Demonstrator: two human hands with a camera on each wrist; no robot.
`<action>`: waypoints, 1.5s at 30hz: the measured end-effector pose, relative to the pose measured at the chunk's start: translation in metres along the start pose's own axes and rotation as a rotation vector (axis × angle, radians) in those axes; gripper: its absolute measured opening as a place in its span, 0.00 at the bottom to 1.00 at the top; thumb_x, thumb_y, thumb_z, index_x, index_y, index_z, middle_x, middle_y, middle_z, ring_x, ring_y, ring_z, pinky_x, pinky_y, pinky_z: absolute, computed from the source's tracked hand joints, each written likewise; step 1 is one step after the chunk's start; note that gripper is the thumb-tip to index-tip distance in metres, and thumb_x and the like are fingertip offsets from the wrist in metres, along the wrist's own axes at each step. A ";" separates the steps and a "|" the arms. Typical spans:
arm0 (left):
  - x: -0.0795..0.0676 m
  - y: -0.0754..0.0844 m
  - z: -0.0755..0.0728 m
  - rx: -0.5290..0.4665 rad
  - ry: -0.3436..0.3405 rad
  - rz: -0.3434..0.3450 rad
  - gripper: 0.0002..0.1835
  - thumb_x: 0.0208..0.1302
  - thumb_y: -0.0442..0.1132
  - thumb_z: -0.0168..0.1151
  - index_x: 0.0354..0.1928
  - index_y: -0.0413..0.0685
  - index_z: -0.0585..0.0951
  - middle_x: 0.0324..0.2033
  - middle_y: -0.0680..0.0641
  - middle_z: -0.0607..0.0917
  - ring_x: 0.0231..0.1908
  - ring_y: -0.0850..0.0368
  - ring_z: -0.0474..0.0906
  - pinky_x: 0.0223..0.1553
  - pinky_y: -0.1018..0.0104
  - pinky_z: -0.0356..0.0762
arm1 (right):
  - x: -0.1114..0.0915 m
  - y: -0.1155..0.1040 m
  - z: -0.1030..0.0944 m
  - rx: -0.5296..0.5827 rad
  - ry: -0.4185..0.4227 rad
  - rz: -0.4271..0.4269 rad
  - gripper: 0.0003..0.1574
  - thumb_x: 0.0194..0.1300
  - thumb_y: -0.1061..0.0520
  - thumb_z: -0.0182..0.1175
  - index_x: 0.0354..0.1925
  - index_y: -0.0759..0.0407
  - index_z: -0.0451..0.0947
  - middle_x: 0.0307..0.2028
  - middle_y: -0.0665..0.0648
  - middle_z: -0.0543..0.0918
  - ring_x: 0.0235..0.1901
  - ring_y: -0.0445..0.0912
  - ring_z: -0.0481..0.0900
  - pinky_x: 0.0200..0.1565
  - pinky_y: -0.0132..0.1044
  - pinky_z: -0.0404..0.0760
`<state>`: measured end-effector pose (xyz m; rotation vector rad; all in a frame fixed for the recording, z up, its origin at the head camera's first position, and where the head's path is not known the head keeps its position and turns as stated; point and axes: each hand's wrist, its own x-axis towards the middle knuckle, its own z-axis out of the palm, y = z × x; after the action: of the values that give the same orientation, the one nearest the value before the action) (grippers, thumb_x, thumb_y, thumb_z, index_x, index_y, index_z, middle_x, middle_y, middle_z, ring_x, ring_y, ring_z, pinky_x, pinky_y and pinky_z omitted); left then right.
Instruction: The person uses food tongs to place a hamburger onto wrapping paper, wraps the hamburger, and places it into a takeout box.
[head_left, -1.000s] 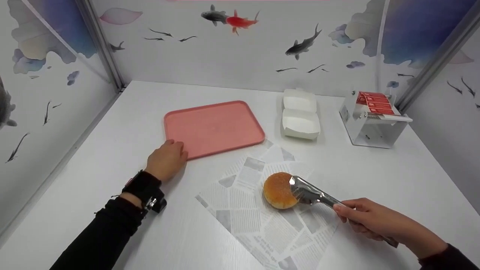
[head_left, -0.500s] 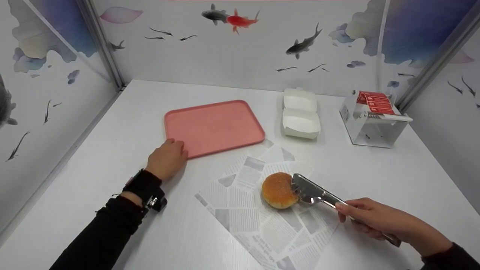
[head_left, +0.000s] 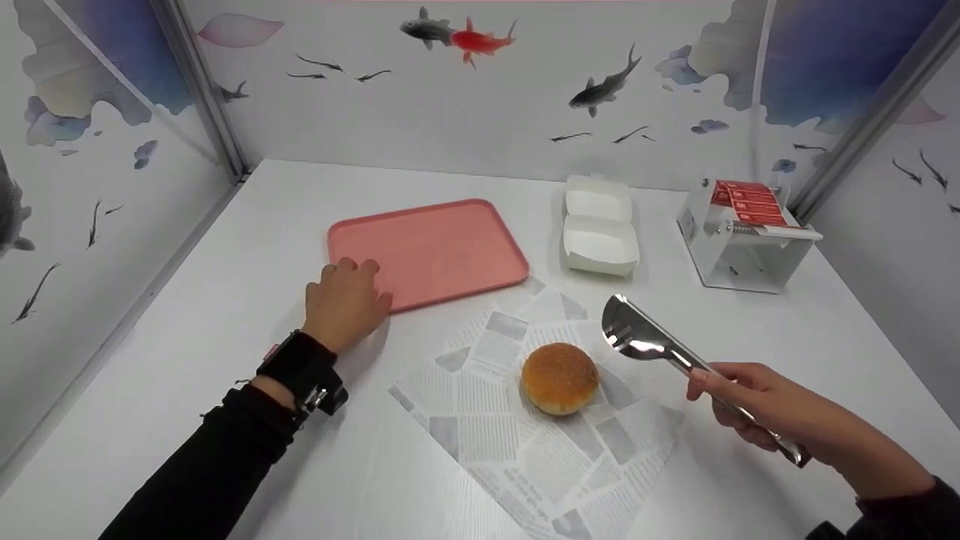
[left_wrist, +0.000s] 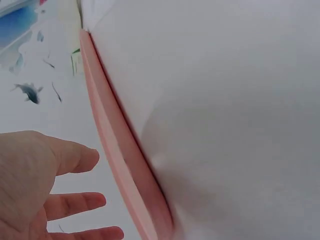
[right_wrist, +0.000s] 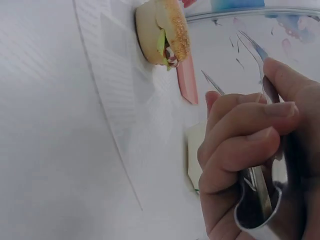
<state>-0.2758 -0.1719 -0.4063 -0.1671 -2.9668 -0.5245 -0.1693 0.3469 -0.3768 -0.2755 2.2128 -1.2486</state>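
Note:
A pair of metal tongs [head_left: 637, 334] is gripped in my right hand [head_left: 772, 405], tips raised up and to the right of a hamburger [head_left: 559, 379], apart from it. Seen from the right wrist, the tongs' two arms stand apart, and lettuce and filling show under the burger's top bun [right_wrist: 172, 27]. The burger rests on a sheet of newsprint-patterned paper [head_left: 487, 439]. My left hand [head_left: 346, 306] hovers at the near left corner of a pink tray [head_left: 442, 251]. In the left wrist view its loosely extended fingers [left_wrist: 75, 202] look apart from the tray's rim [left_wrist: 117, 135].
Behind the paper, a white clamshell box [head_left: 600, 247] lies with its lid open. A white label dispenser [head_left: 742, 247] with a red roll stands at the back right. Printed walls [head_left: 480, 112] enclose the white table [head_left: 247, 225] at the back and sides.
The tongs came off the burger, leaving it on the paper, and rose with my right hand. My left hand lifted slightly and shifted right from the tray's corner.

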 end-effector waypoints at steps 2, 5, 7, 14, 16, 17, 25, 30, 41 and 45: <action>-0.001 0.014 -0.002 -0.035 0.034 0.038 0.26 0.76 0.48 0.63 0.67 0.37 0.79 0.59 0.29 0.83 0.58 0.30 0.79 0.55 0.31 0.80 | 0.001 -0.005 0.000 0.005 0.050 -0.008 0.20 0.89 0.47 0.45 0.51 0.59 0.76 0.24 0.47 0.70 0.16 0.37 0.66 0.19 0.31 0.69; -0.007 0.039 -0.006 -0.123 0.067 0.099 0.28 0.77 0.50 0.64 0.69 0.39 0.78 0.61 0.31 0.83 0.59 0.34 0.80 0.57 0.37 0.83 | 0.006 -0.011 0.002 0.019 0.122 -0.023 0.16 0.89 0.46 0.45 0.51 0.51 0.78 0.26 0.47 0.71 0.18 0.37 0.66 0.20 0.32 0.70; -0.013 0.057 -0.008 -0.196 0.071 0.141 0.29 0.77 0.51 0.64 0.71 0.41 0.77 0.61 0.34 0.83 0.59 0.37 0.82 0.58 0.42 0.84 | 0.010 -0.014 0.003 0.031 0.163 -0.045 0.15 0.89 0.47 0.46 0.52 0.48 0.78 0.27 0.47 0.71 0.19 0.37 0.67 0.21 0.31 0.71; -0.035 0.111 -0.012 -0.407 0.004 0.273 0.31 0.79 0.54 0.63 0.75 0.47 0.72 0.61 0.40 0.83 0.61 0.44 0.83 0.62 0.47 0.82 | 0.032 -0.034 0.019 0.095 0.268 -0.107 0.17 0.89 0.45 0.45 0.57 0.54 0.73 0.28 0.46 0.73 0.19 0.38 0.68 0.22 0.31 0.72; -0.039 0.122 -0.012 -0.456 -0.034 0.299 0.32 0.79 0.54 0.62 0.77 0.48 0.69 0.60 0.41 0.83 0.59 0.46 0.84 0.62 0.48 0.82 | 0.038 -0.044 0.025 0.131 0.292 -0.115 0.21 0.88 0.43 0.46 0.59 0.58 0.71 0.28 0.47 0.74 0.20 0.39 0.70 0.24 0.31 0.74; -0.041 0.128 -0.012 -0.478 -0.051 0.308 0.33 0.80 0.54 0.61 0.78 0.49 0.68 0.59 0.42 0.83 0.58 0.46 0.84 0.62 0.49 0.82 | 0.041 -0.048 0.028 0.148 0.299 -0.126 0.22 0.88 0.43 0.46 0.60 0.59 0.69 0.28 0.48 0.74 0.21 0.40 0.71 0.25 0.32 0.76; -0.049 0.162 -0.008 -0.568 -0.140 0.366 0.36 0.81 0.54 0.58 0.82 0.49 0.62 0.57 0.41 0.84 0.54 0.46 0.85 0.57 0.53 0.84 | 0.067 -0.080 0.056 0.250 0.322 -0.233 0.24 0.88 0.42 0.44 0.64 0.60 0.60 0.37 0.51 0.85 0.41 0.45 0.87 0.50 0.38 0.87; -0.051 0.175 -0.003 -0.538 -0.131 0.372 0.38 0.82 0.55 0.56 0.84 0.52 0.57 0.55 0.43 0.84 0.50 0.49 0.83 0.52 0.56 0.83 | 0.085 -0.095 0.075 0.311 0.336 -0.279 0.20 0.88 0.42 0.44 0.62 0.55 0.59 0.47 0.53 0.90 0.54 0.45 0.88 0.62 0.34 0.81; -0.058 0.181 0.005 -0.377 0.074 0.470 0.50 0.71 0.45 0.69 0.86 0.56 0.50 0.58 0.42 0.77 0.36 0.51 0.81 0.37 0.56 0.86 | 0.115 -0.114 0.100 0.547 0.419 -0.351 0.18 0.89 0.51 0.44 0.70 0.52 0.60 0.45 0.51 0.86 0.48 0.43 0.85 0.55 0.36 0.83; -0.057 0.185 0.008 -0.290 0.142 0.507 0.49 0.70 0.38 0.69 0.85 0.53 0.51 0.56 0.43 0.78 0.39 0.53 0.82 0.36 0.59 0.87 | 0.121 -0.118 0.104 0.595 0.426 -0.374 0.21 0.89 0.52 0.43 0.73 0.51 0.60 0.47 0.49 0.83 0.49 0.41 0.82 0.53 0.34 0.81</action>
<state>-0.1966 -0.0012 -0.3600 -0.8399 -2.5511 -0.8397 -0.2197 0.1553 -0.3662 -0.1989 2.0428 -2.2770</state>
